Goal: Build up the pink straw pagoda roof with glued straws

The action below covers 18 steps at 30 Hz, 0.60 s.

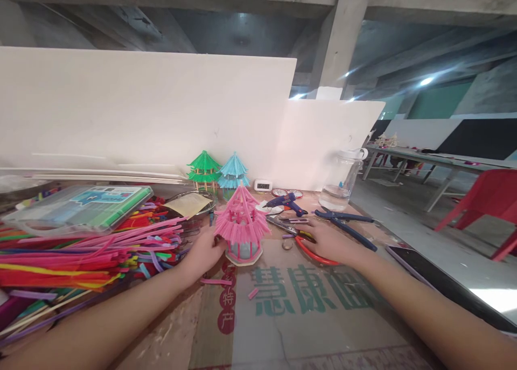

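Observation:
A small pink pagoda model [242,227], its tiered roofs made of fuzzy pipe cleaners, stands upright on a pale many-sided base. My left hand [205,252] is at its left side, thumb and fingers curled against it; some fingertips are hidden behind the roof edge. To the right, my right hand [323,242] lies closed over the handles of red-handled scissors [313,256], whose metal blades point left toward the pagoda. Short pink pipe cleaner scraps [253,293] lie on the table in front of the model.
Green [204,170] and blue [234,172] pagodas stand behind. A blue glue gun [288,202], blue-handled pliers [347,222], water jug [339,181] and phone [444,284] are on the right. Pipe cleaners [81,257] and a plastic case [81,208] crowd the left. White boards [141,111] stand behind.

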Motion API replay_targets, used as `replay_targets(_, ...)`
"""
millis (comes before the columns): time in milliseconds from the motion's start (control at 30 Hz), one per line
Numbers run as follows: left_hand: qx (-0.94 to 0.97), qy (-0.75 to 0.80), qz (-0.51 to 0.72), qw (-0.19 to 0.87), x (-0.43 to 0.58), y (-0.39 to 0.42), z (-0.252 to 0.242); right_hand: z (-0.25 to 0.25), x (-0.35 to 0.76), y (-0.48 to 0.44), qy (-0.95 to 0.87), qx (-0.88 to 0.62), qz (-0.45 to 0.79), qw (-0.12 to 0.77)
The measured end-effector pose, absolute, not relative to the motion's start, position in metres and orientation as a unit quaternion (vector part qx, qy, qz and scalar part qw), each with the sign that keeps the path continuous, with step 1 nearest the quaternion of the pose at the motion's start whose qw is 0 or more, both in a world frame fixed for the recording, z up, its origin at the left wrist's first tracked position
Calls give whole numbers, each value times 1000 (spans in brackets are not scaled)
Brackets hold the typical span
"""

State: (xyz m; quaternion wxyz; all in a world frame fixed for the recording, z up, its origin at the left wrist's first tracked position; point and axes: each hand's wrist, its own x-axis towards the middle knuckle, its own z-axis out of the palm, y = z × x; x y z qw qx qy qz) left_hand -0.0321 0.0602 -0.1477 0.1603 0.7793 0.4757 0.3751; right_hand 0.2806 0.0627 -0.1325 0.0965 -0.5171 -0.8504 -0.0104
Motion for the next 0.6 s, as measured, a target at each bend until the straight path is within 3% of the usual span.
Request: replay_targets(600,821,495,282,34,-27,45,-139,-138,285,66,-855,-504,-14,124)
